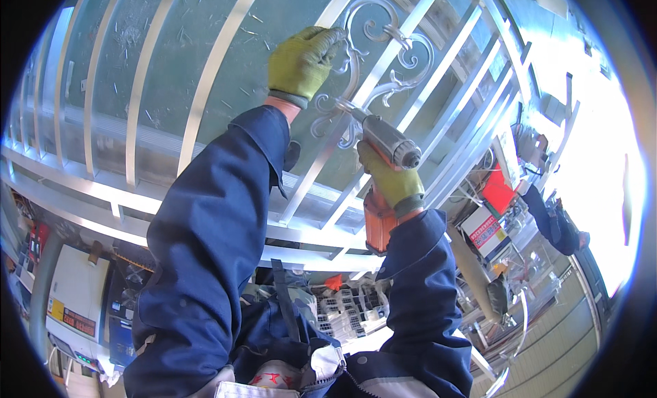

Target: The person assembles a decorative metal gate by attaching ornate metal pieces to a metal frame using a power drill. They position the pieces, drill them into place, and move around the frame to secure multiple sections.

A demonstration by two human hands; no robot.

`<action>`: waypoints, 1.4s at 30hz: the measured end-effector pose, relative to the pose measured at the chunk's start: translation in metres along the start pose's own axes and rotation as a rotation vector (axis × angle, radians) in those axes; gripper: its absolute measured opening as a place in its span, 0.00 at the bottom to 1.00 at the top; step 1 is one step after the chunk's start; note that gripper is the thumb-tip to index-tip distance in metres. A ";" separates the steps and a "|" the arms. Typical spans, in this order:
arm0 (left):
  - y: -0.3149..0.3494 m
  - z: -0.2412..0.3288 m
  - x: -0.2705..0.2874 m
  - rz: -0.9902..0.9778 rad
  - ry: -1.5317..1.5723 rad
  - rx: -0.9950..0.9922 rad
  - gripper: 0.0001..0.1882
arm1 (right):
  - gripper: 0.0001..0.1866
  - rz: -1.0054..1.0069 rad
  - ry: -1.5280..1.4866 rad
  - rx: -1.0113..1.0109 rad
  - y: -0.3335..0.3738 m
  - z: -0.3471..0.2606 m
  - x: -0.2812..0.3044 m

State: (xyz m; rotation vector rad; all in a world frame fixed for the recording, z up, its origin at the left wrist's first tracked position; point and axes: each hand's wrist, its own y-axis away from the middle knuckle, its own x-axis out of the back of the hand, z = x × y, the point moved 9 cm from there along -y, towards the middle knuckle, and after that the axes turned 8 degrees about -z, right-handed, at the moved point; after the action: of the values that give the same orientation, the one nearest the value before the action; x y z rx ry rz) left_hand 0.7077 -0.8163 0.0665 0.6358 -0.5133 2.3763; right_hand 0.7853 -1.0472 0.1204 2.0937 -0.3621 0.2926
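Note:
My right hand (391, 180), in a yellow-green work glove, is closed round the handle of a cordless power driver (391, 139) with a grey body and an orange base. The driver's tip points up and left, at the lower part of a silvery metal scroll ornament (354, 62) set among the bars of a pale metal railing (217, 69). Above and to the left, my left hand (301, 61) wears the same kind of glove. Its fingers curl against the scroll's left edge, though their tips are partly hidden.
Under the bars lies a dark green work surface (161, 90) strewn with metal shavings. A white cabinet (76, 299) stands at lower left. At right are a red item (499, 191), a labelled board (483, 230) and another person's dark sleeve (547, 216).

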 end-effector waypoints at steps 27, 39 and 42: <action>0.000 -0.002 -0.007 -0.043 -0.014 0.027 0.16 | 0.16 0.205 -0.228 -0.039 0.029 -0.014 0.118; 0.002 -0.006 -0.008 -0.086 -0.046 0.090 0.15 | 0.23 0.174 -0.209 0.025 -0.047 -0.081 0.118; 0.002 -0.009 -0.008 -0.085 -0.023 0.108 0.15 | 0.22 0.167 -0.206 0.005 -0.047 -0.082 0.118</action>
State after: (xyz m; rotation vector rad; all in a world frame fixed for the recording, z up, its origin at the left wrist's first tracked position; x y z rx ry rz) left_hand 0.7097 -0.8171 0.0543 0.7193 -0.3623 2.3309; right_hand 0.9064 -0.9705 0.1664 2.1074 -0.6619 0.1756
